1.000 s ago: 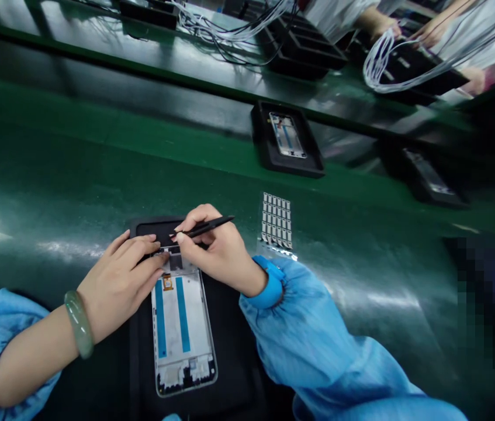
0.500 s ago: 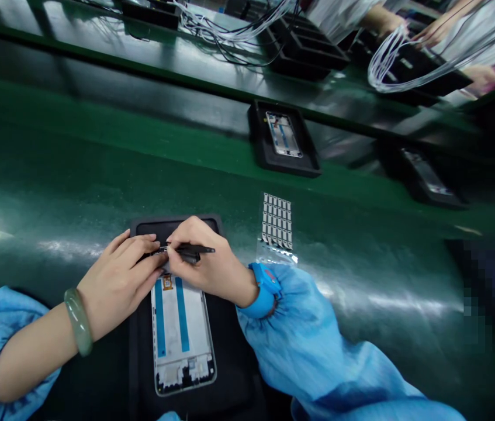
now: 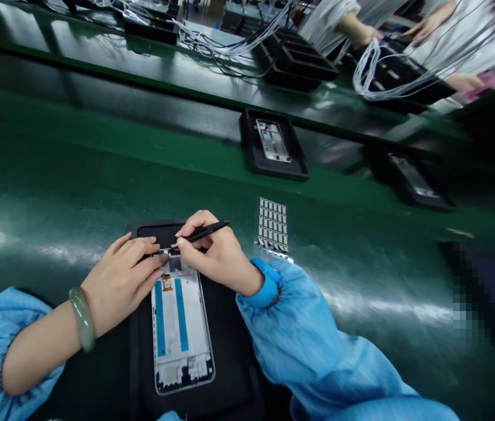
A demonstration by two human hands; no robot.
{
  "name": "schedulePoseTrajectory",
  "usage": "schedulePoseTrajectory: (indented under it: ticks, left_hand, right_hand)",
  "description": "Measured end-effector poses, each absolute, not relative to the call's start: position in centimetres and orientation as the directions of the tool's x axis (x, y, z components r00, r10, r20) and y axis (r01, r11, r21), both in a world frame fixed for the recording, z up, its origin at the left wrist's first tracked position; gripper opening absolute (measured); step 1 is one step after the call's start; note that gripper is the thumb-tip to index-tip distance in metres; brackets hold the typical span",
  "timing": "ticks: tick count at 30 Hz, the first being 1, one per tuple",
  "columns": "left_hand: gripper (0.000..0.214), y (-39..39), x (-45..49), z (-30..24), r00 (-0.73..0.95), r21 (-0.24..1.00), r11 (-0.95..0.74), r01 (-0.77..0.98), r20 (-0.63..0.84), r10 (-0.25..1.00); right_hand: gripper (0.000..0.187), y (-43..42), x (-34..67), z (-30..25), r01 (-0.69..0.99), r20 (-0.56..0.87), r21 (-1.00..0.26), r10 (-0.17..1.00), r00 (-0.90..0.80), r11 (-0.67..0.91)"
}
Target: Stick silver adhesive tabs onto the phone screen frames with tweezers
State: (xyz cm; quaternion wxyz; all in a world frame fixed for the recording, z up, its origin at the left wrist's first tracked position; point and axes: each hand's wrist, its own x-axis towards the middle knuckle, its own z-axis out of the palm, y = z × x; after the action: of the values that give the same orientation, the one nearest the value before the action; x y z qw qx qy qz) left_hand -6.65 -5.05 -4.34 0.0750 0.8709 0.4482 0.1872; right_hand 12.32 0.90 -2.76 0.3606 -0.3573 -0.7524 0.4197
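Observation:
A phone frame [image 3: 194,316] with two blue strips and a small orange flex piece lies in a black tray [image 3: 229,345] in front of me. My left hand [image 3: 127,275] rests over its upper left end, fingers stretched out and fingertips on the top edge. In a pinch grip, my right hand [image 3: 212,251] holds a slim black pen-shaped tool [image 3: 206,232]; whether it is a spudger or tweezers I cannot tell. Its back end points up to the right, and its working end is by the frame's top edge, partly hidden by the fingers.
Right of the tray lies a sheet of small grey stickers [image 3: 272,224]. Farther off, a black tray [image 3: 276,169] holds another phone frame [image 3: 273,140], with a second such tray [image 3: 426,202] to its right. White cables [image 3: 367,73] and a co-worker's hands [image 3: 363,34] are across the bench.
My right hand has lifted and turned slightly, tilting the black tool's back end upward and uncovering more of the frame's top. My left hand stays in place on the frame.

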Motion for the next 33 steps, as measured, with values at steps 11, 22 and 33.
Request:
schedulePoseTrajectory:
  ticks: [11,22,33]
  left_hand:
    - [0.022,-5.0,-6.6,-4.3,0.524,0.304,-0.584,0.752,0.26,0.811]
    - [0.021,-5.1,-6.6,-4.1,0.513,0.334,-0.562,0.757,0.228,0.827]
    - [0.022,-4.9,-6.8,-4.4,0.518,0.333,-0.569,0.752,0.235,0.822]
  right_hand:
    - [0.009,0.8,12.3,-2.9,0.262,0.257,-0.872,0.843,-0.472,0.413]
    - [0.011,-0.1,11.7,-1.7,0.382,0.341,-0.599,0.656,-0.673,0.704]
    - [0.013,0.1,11.5,-1.8,0.361,0.352,-0.643,0.68,-0.643,0.675]
